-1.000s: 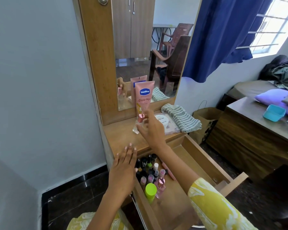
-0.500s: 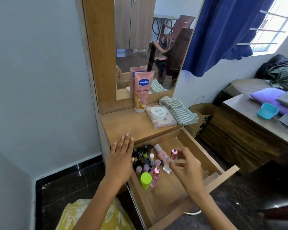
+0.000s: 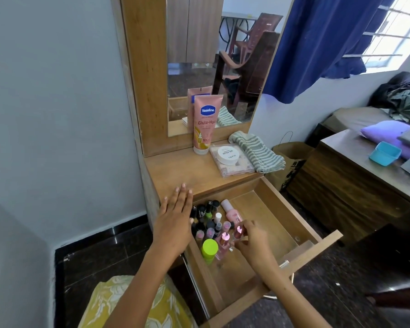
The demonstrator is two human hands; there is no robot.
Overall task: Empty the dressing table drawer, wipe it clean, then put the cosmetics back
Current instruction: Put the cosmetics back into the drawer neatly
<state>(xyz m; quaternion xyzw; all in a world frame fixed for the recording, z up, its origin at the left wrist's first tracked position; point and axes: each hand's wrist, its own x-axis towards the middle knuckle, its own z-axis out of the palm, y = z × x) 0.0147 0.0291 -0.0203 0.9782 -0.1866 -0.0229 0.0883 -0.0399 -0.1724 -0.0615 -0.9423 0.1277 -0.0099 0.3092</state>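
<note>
2 hands [image 3: 175, 223] [image 3: 251, 242], 1 open drawer [image 3: 265, 209], 1 green-capped bottle [image 3: 210, 248]

Drawer [image 3: 301, 223] pulled fully out, light wood, right half bare. Cluster of small upright nail-polish bottles [image 3: 210, 221] packed in its left rear corner; green-capped bottle [image 3: 209, 250] at front, pink bottle [image 3: 231, 212] lying tilted behind. Vaseline tube [image 3: 205, 124] upright on tabletop against mirror.

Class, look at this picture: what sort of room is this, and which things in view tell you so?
Most likely a bedroom: a wooden dressing table with a mirror, its open drawer of nail polish bottles, and a purple pillow at the right.
</note>
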